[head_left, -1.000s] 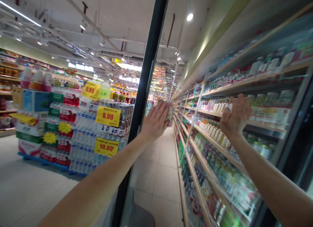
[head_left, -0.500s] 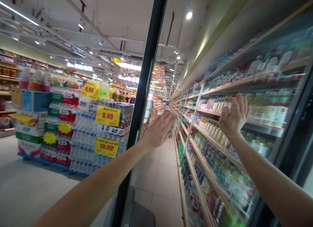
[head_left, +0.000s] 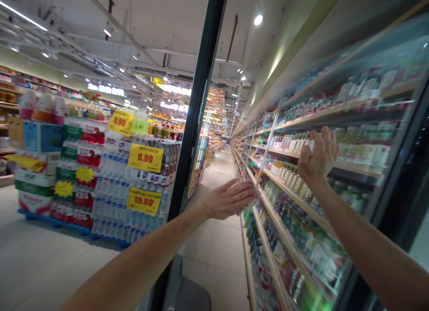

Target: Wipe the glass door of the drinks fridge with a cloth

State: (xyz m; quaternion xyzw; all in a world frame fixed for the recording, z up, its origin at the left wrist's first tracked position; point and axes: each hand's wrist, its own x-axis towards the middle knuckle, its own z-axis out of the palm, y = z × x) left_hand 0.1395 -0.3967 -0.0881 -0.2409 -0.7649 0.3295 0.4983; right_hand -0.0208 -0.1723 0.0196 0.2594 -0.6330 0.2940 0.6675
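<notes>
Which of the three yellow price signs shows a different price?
The lowest sign, reading 19.80; the middle sign and top sign both read 8.90.

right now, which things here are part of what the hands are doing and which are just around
In use: left hand; right hand; small pale bottles on the wooden chiller shelf.
Just around: black-framed glass door; stacked shrink-wrapped water packs; yellow price signs.

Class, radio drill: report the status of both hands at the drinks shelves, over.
Left hand flat, reaching toward drinks shelves; grip unclear. Right hand open, raised by bottles. Door frame at left.
</notes>
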